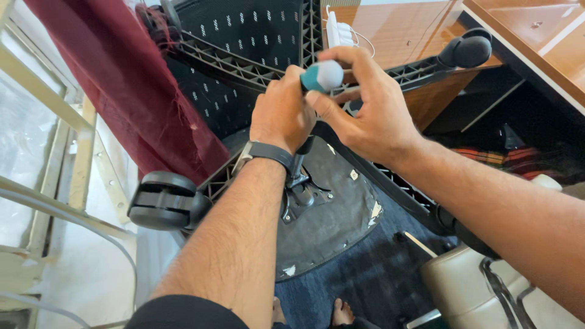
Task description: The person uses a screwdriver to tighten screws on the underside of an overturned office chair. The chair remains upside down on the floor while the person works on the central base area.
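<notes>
Cramped between curtain [122, 79] and desk [420, 36], both hands' grip holds the screwdriver [322, 76].

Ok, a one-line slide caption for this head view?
Both hands, left hand and right hand, grip a teal-handled screwdriver above an upturned office chair base.

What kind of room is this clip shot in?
Probably an office or a home study. An upturned swivel chair base with castor wheels lies beside a glossy wooden desk, with blue carpet underfoot. Both hands grip a teal-handled screwdriver.
</notes>
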